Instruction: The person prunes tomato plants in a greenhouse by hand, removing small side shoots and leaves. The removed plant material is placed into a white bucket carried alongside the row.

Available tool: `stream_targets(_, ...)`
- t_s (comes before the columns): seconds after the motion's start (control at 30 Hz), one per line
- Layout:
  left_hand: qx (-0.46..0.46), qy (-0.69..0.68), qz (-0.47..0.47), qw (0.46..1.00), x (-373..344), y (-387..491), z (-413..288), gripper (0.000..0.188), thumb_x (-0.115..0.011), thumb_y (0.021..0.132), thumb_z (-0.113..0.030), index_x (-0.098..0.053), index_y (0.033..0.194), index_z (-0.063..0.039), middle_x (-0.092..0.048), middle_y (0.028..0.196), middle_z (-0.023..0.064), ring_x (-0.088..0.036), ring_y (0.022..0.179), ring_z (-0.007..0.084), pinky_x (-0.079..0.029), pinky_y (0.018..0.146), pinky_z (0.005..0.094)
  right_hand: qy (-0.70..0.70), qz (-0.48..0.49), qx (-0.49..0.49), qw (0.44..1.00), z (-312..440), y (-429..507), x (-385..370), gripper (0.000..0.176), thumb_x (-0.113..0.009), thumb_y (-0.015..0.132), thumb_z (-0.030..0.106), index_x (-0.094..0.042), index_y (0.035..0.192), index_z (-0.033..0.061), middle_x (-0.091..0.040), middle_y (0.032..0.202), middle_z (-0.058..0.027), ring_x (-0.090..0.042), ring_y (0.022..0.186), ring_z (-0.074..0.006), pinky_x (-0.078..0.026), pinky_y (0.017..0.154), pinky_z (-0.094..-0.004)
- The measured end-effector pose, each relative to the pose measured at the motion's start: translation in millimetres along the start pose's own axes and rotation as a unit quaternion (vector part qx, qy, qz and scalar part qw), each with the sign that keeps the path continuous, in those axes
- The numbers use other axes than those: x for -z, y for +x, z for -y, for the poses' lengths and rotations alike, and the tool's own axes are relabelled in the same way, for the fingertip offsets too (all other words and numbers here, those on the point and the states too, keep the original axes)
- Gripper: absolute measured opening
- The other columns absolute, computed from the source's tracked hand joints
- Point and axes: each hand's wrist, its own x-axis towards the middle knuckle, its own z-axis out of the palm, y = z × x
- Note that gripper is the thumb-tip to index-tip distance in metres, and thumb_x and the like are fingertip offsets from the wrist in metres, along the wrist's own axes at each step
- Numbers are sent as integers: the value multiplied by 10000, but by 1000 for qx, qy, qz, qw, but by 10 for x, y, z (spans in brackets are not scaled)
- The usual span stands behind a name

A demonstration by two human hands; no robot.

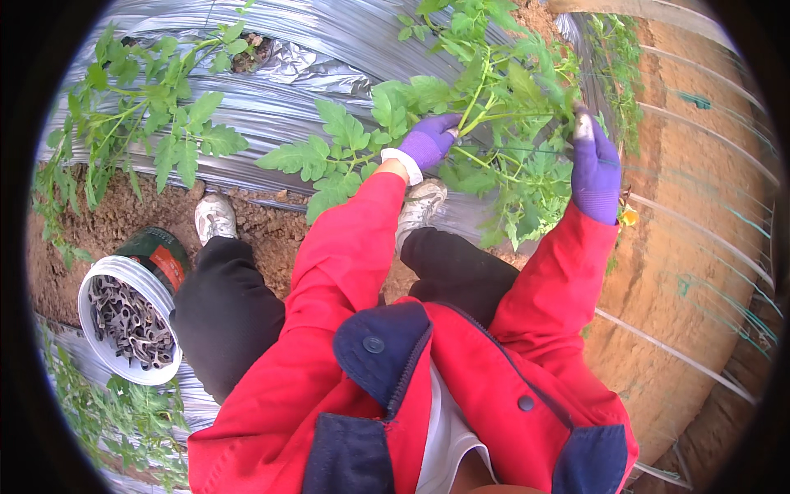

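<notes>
My left hand (430,142), in a purple glove with a white cuff, closes on the stem of a leafy tomato plant (487,117). Its thumb and fingertips meet near a fork in the stem. My right hand (595,170), gloved in purple with a soiled pale fingertip, is raised at the plant's right end. Leaves partly cover its fingers, so its grip there is unclear. A thin green twine (531,150) stretches across the plant between both hands.
A white bucket (86,309) of dark plastic clips stands left of my leg, against a dark green container (151,247). Another tomato plant (142,111) leans over silver mulch film (247,117). At right, an earthen wall (685,204) has pale ribs and green strings before it.
</notes>
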Motion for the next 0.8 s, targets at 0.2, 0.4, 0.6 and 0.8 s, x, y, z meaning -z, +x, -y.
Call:
stream_targets(0.2,31,-76,59,995,-131,-19,97,389,-463,940,-180,-505,1299,-33,-639,1087,129,-606,916,171,-494,741,298,-136,-7,125,983,480,-273,205,218,-609,878,113,-664,1058,4,-662,965,-116,-612,893,-168,-472,803,-283)
stream_targets(0.4,-136,269,146,942,-85,-163,134,323,-435,939,-206,-575,1199,-75,-643,926,211,-649,802,332,-499,763,420,-113,256,-74,957,125,144,-201,313,-599,909,252,-659,1070,-11,-662,886,-44,-585,835,-130,-453,746,-278)
stream_targets(0.6,-113,196,156,962,172,-248,99,278,-513,899,-235,-630,1081,-60,-639,939,152,-629,748,259,-501,709,350,-170,494,-47,851,-360,788,-608,532,-569,878,495,-645,1111,22,-661,905,-114,-591,841,-184,-463,782,-322)
stream_targets(0.8,9,214,134,968,423,-286,-146,572,-520,866,-573,-646,1064,-51,-664,901,141,-611,833,272,-468,738,362,-311,491,-46,812,-346,885,-420,740,-447,866,647,-569,1216,6,-590,1198,-223,-550,1116,-337,-410,946,-396)
